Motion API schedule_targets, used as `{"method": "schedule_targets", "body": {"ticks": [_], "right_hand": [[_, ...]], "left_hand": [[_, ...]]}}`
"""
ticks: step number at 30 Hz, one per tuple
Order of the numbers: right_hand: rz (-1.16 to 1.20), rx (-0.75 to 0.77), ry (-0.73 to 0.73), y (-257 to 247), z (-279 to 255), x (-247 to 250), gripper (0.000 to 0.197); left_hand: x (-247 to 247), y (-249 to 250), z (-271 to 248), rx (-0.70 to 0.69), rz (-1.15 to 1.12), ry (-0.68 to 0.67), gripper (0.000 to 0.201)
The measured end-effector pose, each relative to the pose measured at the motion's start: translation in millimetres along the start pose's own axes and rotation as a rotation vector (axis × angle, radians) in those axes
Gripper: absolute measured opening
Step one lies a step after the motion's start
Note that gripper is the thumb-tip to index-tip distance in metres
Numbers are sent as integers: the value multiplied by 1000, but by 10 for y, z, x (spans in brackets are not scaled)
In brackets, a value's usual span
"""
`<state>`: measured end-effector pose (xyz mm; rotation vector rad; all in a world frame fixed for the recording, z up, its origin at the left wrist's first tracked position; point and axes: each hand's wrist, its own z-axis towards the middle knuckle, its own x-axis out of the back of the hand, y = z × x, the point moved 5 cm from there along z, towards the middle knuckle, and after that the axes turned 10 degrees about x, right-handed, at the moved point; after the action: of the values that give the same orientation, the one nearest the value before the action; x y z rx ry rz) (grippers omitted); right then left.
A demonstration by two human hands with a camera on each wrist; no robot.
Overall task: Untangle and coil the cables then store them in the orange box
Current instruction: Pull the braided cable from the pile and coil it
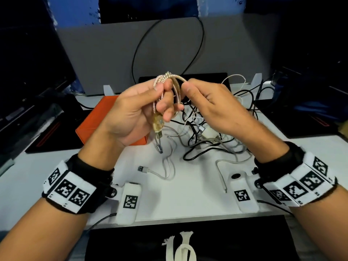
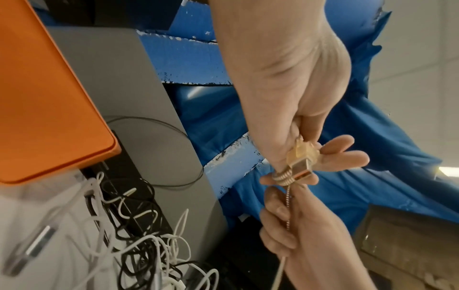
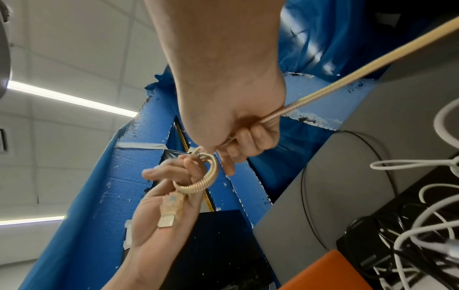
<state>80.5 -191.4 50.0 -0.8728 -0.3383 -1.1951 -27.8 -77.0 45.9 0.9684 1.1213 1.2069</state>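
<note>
A gold braided cable (image 1: 176, 85) is wound in loops and held above the table between both hands. My left hand (image 1: 148, 108) grips the loops, and the cable's clear gold USB plug (image 1: 158, 125) hangs below its fingers. My right hand (image 1: 199, 95) pinches the cable's free strand at the top of the coil. In the right wrist view the gold cable (image 3: 206, 180) curls round the left fingers, and its strand (image 3: 347, 76) runs up through the right fist. The orange box (image 1: 98, 119) lies closed on the table, behind the left hand.
A tangle of black and white cables (image 1: 207, 132) lies on the white table (image 1: 188, 200) under the hands. Loose white cable ends (image 1: 162, 172) sit nearer me. A grey partition (image 1: 150, 49) stands behind, dark monitors at both sides.
</note>
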Motion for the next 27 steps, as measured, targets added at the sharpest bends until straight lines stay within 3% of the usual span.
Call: {"method": "schedule_targets", "body": {"ticks": [8, 12, 15, 17, 19, 20, 22, 25, 27], "right_hand": [[427, -49, -92, -43, -32, -95, 38], [269, 5, -27, -90, 5, -29, 39], [104, 29, 14, -86, 27, 22, 34], [-31, 23, -74, -61, 8, -8, 27], [-125, -7, -254, -17, -33, -100, 26], [-143, -5, -333, -13, -56, -139, 29], [-167, 19, -458, -54, -98, -200, 32], [-196, 74, -583, -156, -146, -272, 22], [-185, 88, -565, -201, -133, -254, 15]], "left_hand": [[-65, 38, -20, 16, -82, -9, 31], [-91, 49, -35, -5, -319, -54, 31], [-2, 91, -39, -97, -383, 70, 33], [55, 154, -55, -117, -585, 42, 33], [93, 179, -51, -167, -719, 23, 54], [102, 185, -41, -195, -697, 53, 57], [124, 163, -20, -204, -451, 202, 42], [155, 109, -5, -202, 185, 495, 31], [151, 56, 18, -163, 500, 533, 23]]}}
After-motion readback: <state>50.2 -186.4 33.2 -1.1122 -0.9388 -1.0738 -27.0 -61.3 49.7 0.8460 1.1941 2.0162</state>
